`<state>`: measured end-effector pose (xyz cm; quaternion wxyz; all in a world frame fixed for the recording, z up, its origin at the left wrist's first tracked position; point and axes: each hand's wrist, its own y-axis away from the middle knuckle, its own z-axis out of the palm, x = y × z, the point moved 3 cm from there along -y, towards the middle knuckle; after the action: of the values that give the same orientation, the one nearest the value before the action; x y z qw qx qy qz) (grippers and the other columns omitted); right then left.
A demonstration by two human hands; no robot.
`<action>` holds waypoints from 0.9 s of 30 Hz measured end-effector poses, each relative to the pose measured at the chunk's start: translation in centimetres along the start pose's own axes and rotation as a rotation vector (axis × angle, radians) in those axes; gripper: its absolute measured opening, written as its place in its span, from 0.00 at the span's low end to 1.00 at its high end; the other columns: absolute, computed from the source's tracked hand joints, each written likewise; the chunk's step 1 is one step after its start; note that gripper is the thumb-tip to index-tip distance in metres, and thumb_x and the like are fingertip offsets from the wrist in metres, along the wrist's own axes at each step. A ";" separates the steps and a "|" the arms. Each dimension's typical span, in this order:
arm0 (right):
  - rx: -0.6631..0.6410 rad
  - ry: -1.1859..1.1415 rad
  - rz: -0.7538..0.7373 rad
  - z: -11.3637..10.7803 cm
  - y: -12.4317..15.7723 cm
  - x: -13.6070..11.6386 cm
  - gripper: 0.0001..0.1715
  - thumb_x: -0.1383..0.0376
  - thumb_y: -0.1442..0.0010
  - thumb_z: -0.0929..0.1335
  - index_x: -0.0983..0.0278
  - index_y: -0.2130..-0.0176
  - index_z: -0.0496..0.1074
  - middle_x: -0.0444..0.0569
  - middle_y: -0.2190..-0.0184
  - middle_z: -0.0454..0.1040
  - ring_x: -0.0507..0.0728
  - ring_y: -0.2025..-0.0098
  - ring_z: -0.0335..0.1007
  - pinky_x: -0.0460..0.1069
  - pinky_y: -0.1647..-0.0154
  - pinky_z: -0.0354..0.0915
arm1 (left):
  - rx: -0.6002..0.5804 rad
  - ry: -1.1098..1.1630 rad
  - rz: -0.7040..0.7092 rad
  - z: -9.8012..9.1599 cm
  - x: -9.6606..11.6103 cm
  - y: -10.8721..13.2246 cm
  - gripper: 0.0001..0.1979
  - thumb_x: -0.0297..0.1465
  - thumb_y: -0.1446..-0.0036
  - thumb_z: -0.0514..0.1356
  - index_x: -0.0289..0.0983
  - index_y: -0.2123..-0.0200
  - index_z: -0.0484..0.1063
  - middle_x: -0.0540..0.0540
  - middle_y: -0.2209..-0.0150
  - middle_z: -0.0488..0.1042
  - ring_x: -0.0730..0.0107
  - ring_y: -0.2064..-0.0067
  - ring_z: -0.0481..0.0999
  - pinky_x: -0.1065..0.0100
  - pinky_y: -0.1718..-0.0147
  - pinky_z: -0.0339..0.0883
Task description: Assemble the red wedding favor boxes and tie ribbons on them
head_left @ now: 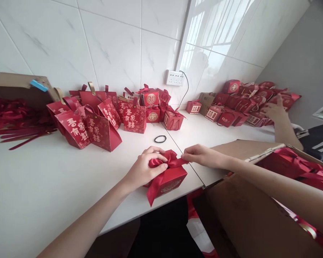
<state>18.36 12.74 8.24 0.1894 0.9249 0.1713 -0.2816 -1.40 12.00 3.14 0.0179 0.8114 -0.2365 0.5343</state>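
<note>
A small red gift box with a gold round pattern on its front sits near the table's front edge. Across its top lies a red satin ribbon tied in a bow, one tail hanging down over the front left. My left hand curls over the bow's left loop, thumb and fingers closed on the ribbon. On the other side, my right hand pinches the ribbon's right end. A black hair tie lies on the table just behind the box.
Red gift bags and boxes line the wall. An open carton of ribbons stands at left, another carton of red boxes at right. A co-worker's hand is by a box pile. A power strip hangs behind.
</note>
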 end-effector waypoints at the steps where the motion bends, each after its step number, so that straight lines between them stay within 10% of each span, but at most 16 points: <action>1: -0.044 -0.092 0.022 0.3 0.4 -0.1 0.21 0.53 0.41 0.61 0.65 0.76 0.65 0.42 0.79 0.64 0.50 0.76 0.58 0.46 0.73 0.57 | 0.001 0.001 -0.001 0.0 0.0 0.0 0.07 0.36 0.49 0.60 0.42 0.68 0.76 0.45 0.51 0.69 0.55 0.48 0.68 0.54 0.45 0.58; 11: -0.479 -0.313 0.232 2.4 4.0 -0.9 0.21 0.51 0.45 0.65 0.67 0.75 0.70 0.47 0.75 0.73 0.51 0.76 0.68 0.46 0.74 0.64 | -0.017 -0.011 0.009 0.0 0.1 0.0 0.07 0.36 0.49 0.59 0.41 0.68 0.76 0.45 0.51 0.68 0.57 0.48 0.68 0.57 0.46 0.59; 18: 0.122 0.101 0.007 -1.4 0.0 -1.1 0.24 0.47 0.45 0.64 0.64 0.63 0.71 0.49 0.66 0.74 0.54 0.65 0.69 0.47 0.67 0.62 | -0.015 -0.014 -0.007 0.0 0.1 -0.1 0.08 0.36 0.49 0.59 0.41 0.69 0.75 0.46 0.51 0.68 0.58 0.47 0.67 0.57 0.45 0.58; 24: -0.017 -0.269 -0.031 1.7 -2.5 -0.9 0.22 0.49 0.51 0.70 0.65 0.75 0.65 0.41 0.81 0.67 0.49 0.77 0.63 0.45 0.76 0.59 | 0.200 -0.178 0.086 -0.9 0.7 0.5 0.19 0.40 0.52 0.59 0.39 0.58 0.67 0.43 0.54 0.67 0.60 0.50 0.67 0.61 0.51 0.62; 27: -0.049 -0.462 0.013 2.2 -2.4 -0.7 0.25 0.49 0.56 0.73 0.66 0.76 0.64 0.40 0.82 0.67 0.48 0.77 0.65 0.45 0.73 0.62 | 0.349 -0.390 -0.012 -2.5 1.3 0.9 0.16 0.46 0.52 0.56 0.38 0.72 0.63 0.49 0.72 0.66 0.66 0.67 0.68 0.66 0.66 0.63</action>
<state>15.74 13.71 6.34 0.2479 0.8320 0.1243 -0.4806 -3.51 11.40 5.16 -0.1652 0.8912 -0.1348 0.4004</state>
